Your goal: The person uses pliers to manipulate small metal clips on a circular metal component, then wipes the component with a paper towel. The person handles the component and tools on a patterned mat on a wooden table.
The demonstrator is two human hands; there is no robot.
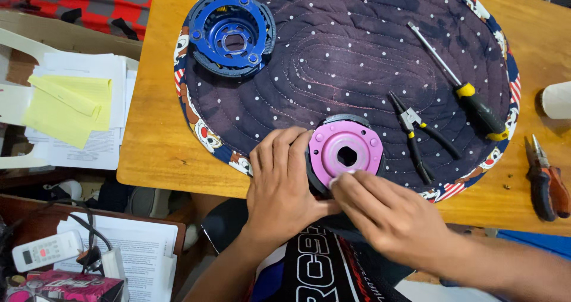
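Observation:
A round pink plate with a hexagonal centre hole sits on a dark disc assembly (347, 150) at the near edge of a dark quilted oval mat (357, 58). My left hand (281, 183) grips the assembly's left side, fingers curled over its rim. My right hand (389, 210) lies at its lower edge, fingertips pressing on the pink plate. A blue round clutch-like part (230, 34) rests at the mat's far left, away from both hands.
A screwdriver with black and yellow handle (461, 85) and black-handled pliers (419, 135) lie on the mat's right side. Orange-handled pliers (547, 180) and a white roll (557, 100) sit on the wooden table (151, 141). Papers and a remote lie to the left.

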